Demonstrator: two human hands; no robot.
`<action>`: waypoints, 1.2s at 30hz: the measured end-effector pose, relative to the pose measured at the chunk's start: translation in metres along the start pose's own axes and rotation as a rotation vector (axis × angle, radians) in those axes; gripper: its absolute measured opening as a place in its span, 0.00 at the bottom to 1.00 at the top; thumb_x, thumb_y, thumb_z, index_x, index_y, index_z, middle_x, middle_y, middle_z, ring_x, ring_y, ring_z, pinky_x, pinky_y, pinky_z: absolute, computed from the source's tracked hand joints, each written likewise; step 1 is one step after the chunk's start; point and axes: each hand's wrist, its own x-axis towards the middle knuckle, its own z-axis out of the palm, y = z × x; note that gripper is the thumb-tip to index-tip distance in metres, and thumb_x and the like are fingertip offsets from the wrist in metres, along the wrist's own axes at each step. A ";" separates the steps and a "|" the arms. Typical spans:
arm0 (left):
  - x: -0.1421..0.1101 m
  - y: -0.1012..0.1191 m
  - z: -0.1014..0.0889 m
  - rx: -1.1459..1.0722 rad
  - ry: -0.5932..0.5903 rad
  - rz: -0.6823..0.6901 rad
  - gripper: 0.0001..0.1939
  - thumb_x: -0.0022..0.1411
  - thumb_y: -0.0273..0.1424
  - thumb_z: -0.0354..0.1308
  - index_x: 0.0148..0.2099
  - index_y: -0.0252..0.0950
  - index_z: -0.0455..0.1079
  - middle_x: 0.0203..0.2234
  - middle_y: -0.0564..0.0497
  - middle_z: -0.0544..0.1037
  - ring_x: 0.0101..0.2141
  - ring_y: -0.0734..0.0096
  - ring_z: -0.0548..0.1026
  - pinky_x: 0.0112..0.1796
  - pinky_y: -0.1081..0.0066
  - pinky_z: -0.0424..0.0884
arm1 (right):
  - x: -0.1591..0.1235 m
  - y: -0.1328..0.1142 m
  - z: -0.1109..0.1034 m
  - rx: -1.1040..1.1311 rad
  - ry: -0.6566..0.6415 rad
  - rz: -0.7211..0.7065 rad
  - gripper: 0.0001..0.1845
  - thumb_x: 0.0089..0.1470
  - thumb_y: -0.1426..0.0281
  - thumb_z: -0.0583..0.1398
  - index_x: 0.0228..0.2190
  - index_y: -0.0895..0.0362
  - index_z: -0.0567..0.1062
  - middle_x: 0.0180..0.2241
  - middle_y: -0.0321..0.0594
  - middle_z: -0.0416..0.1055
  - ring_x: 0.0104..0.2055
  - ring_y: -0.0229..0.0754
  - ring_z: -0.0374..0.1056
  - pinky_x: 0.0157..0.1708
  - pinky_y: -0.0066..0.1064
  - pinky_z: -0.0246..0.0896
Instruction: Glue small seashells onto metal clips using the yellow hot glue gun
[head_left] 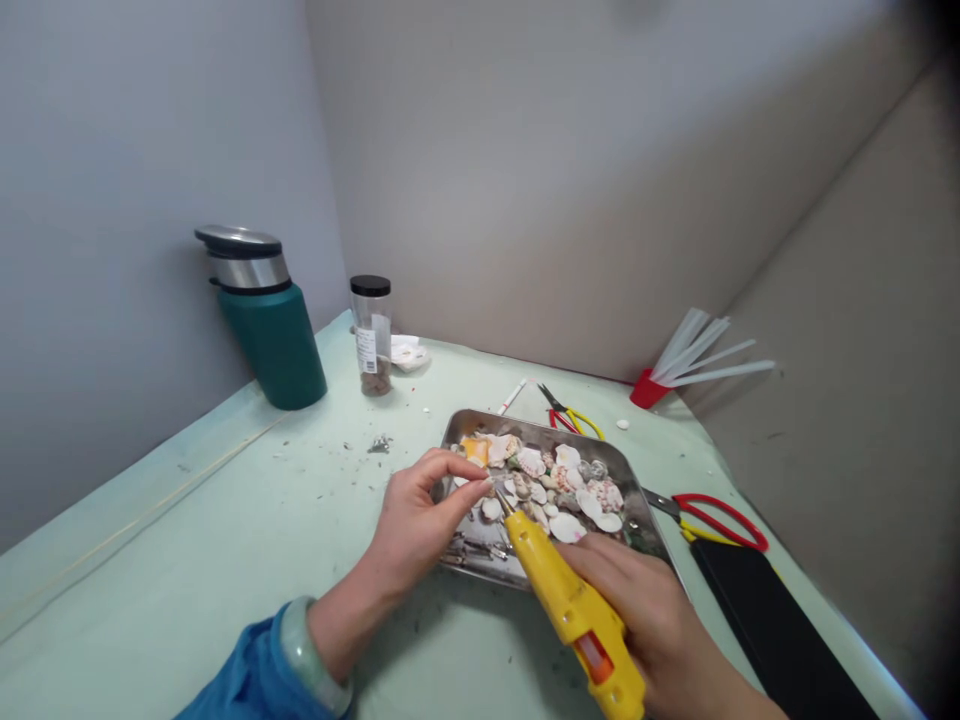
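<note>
In my right hand (pixel 637 595) is a yellow hot glue gun (pixel 566 595), its metal nozzle pointing up and to the left. My left hand (pixel 427 510) is closed in a pinch of thumb and forefinger right at the nozzle tip; whatever small piece sits between the fingertips is too small to make out. Both hands are over the near side of a metal tray (pixel 622 455). Seashells (pixel 568 527) of white, pink and brown fill much of the tray, and small metal bits (pixel 480 548) lie along its near left part.
A green bottle (pixel 274 340) and a jar with a black lid (pixel 373 340) stand at the back left. Behind the tray lie yellow-and-red-handled scissors (pixel 574 415). To the right are red-handled scissors (pixel 720 520), a black flat object (pixel 772 620) and a red cup (pixel 649 389) of glue sticks.
</note>
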 end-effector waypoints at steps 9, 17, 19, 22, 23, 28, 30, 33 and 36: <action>-0.001 0.000 0.000 -0.051 -0.060 0.048 0.03 0.54 0.28 0.61 0.29 0.34 0.73 0.29 0.48 0.77 0.34 0.66 0.74 0.39 0.67 0.68 | -0.001 0.002 0.002 -0.014 -0.007 0.013 0.17 0.53 0.67 0.58 0.46 0.56 0.67 0.29 0.42 0.67 0.28 0.44 0.64 0.26 0.32 0.56; -0.002 0.001 0.000 -0.066 -0.074 0.069 0.02 0.55 0.27 0.61 0.30 0.34 0.73 0.29 0.47 0.77 0.34 0.66 0.74 0.39 0.66 0.68 | -0.003 0.002 0.003 -0.012 -0.004 0.013 0.18 0.54 0.66 0.58 0.47 0.55 0.65 0.29 0.41 0.66 0.27 0.43 0.64 0.26 0.32 0.56; -0.001 0.000 0.001 -0.066 -0.076 0.076 0.02 0.55 0.27 0.61 0.30 0.34 0.73 0.29 0.47 0.77 0.34 0.65 0.74 0.39 0.66 0.68 | -0.002 0.002 0.003 -0.015 0.007 0.001 0.18 0.55 0.65 0.58 0.47 0.55 0.65 0.29 0.41 0.66 0.27 0.43 0.64 0.26 0.31 0.57; -0.001 -0.001 0.001 -0.067 -0.072 0.082 0.03 0.55 0.27 0.61 0.30 0.34 0.73 0.29 0.47 0.77 0.34 0.65 0.74 0.39 0.66 0.68 | -0.002 0.003 0.003 -0.030 0.042 -0.036 0.19 0.56 0.64 0.57 0.48 0.55 0.64 0.30 0.42 0.67 0.28 0.43 0.65 0.26 0.31 0.58; 0.000 -0.001 0.002 -0.068 -0.070 0.083 0.03 0.55 0.27 0.61 0.30 0.34 0.73 0.29 0.47 0.77 0.34 0.65 0.74 0.39 0.66 0.69 | -0.002 0.003 0.003 -0.034 0.051 -0.047 0.19 0.56 0.63 0.57 0.48 0.56 0.64 0.30 0.42 0.67 0.27 0.43 0.65 0.26 0.31 0.58; -0.001 -0.003 0.001 -0.067 -0.070 0.081 0.03 0.55 0.27 0.61 0.30 0.34 0.72 0.29 0.47 0.76 0.33 0.65 0.74 0.39 0.65 0.68 | -0.003 0.004 0.005 -0.043 0.051 -0.047 0.19 0.56 0.64 0.57 0.48 0.56 0.64 0.29 0.42 0.67 0.27 0.43 0.65 0.26 0.32 0.58; -0.002 -0.003 0.001 -0.066 -0.071 0.080 0.03 0.55 0.27 0.60 0.30 0.34 0.72 0.29 0.47 0.76 0.34 0.65 0.74 0.39 0.65 0.69 | -0.003 0.004 0.005 -0.043 0.048 -0.044 0.19 0.56 0.64 0.57 0.48 0.56 0.64 0.29 0.42 0.67 0.27 0.43 0.65 0.26 0.32 0.59; -0.002 -0.003 0.001 -0.065 -0.073 0.078 0.03 0.55 0.28 0.60 0.30 0.34 0.73 0.29 0.47 0.77 0.34 0.65 0.74 0.39 0.65 0.69 | -0.002 0.003 0.004 -0.041 0.051 -0.044 0.19 0.56 0.65 0.57 0.48 0.55 0.64 0.29 0.41 0.67 0.27 0.43 0.65 0.25 0.31 0.58; -0.002 -0.002 0.001 -0.065 -0.072 0.078 0.03 0.55 0.28 0.60 0.30 0.34 0.73 0.29 0.47 0.77 0.34 0.65 0.74 0.39 0.65 0.69 | 0.000 0.002 0.003 -0.048 0.074 -0.050 0.18 0.56 0.65 0.57 0.48 0.54 0.64 0.28 0.40 0.67 0.26 0.42 0.65 0.24 0.30 0.58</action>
